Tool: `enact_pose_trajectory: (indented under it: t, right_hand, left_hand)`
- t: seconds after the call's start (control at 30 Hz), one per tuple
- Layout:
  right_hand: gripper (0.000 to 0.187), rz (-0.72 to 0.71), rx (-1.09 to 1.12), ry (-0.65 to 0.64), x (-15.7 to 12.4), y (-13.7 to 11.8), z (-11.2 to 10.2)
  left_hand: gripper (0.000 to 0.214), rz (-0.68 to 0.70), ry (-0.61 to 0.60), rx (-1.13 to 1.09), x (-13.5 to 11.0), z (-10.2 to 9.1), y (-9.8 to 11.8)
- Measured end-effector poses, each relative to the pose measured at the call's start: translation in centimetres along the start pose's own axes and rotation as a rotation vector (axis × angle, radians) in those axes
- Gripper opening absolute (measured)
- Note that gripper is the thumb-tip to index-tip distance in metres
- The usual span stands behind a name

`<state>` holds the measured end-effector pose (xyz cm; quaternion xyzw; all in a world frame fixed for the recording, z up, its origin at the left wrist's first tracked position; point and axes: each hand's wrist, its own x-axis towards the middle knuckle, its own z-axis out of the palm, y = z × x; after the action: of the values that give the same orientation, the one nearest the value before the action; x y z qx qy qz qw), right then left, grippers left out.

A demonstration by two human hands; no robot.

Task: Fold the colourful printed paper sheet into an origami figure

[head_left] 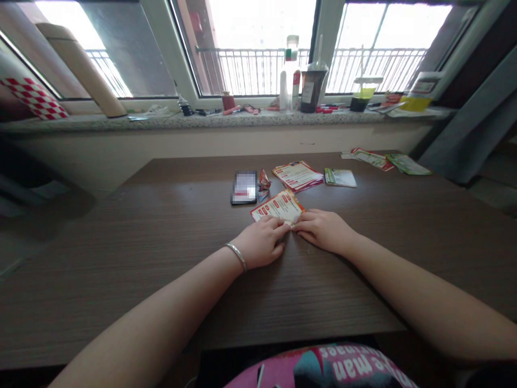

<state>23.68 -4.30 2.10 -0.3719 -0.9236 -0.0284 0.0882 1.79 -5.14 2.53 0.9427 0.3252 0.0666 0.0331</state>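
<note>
A printed paper sheet (pixel 278 206) with red labels and an orange-red border lies flat on the table before me. My left hand (pixel 264 240), with a silver bangle at the wrist, rests over its near edge, fingers closed together on the paper. From the other side, my right hand (pixel 321 229) has its fingers closed at the sheet's near right corner. The fingertips of both hands nearly meet there, and they hide that edge of the paper. Just beyond the sheet lies a stack of similar printed sheets (pixel 297 175).
A phone (pixel 244 187) and a crumpled red-blue wrapper (pixel 264 183) lie beyond my left hand. Farther right are a green-white card (pixel 340 177) and several leaflets (pixel 407 164). The windowsill (pixel 161 123) carries bottles, a dark drink cup (pixel 313 89) and a tall beige cylinder (pixel 83 70).
</note>
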Motion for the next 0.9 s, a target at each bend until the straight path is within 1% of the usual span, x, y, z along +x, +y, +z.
enact_pose_trajectory:
  t: [0.17,0.3,0.5,0.63,0.77,0.9]
  right_hand:
    - [0.029,0.006,0.014,0.003,0.0,0.0,-0.1]
    - [0.032,0.024,-0.036,-0.023,0.3,-0.6,-0.4]
    - [0.031,0.05,-0.108,-0.055,0.4,-1.1,-1.1]
    - [0.029,0.096,-0.131,-0.093,0.3,-0.9,-1.8]
    - [0.031,0.141,-0.132,-0.141,0.1,-0.7,-2.3]
    - [0.031,0.188,-0.142,-0.153,0.0,-0.5,-2.6]
  left_hand:
    - [0.049,0.025,-0.019,0.016,0.0,-0.2,0.0]
    - [0.05,0.01,-0.018,0.043,0.0,-0.1,0.2]
    - [0.049,-0.004,-0.018,0.055,-0.2,0.0,0.2]
    - [0.05,-0.002,-0.024,0.058,-0.3,-0.1,0.1]
    - [0.05,-0.004,-0.029,0.059,-0.4,-0.1,0.1]
    - [0.049,0.0,-0.026,0.074,-0.5,-0.2,0.1]
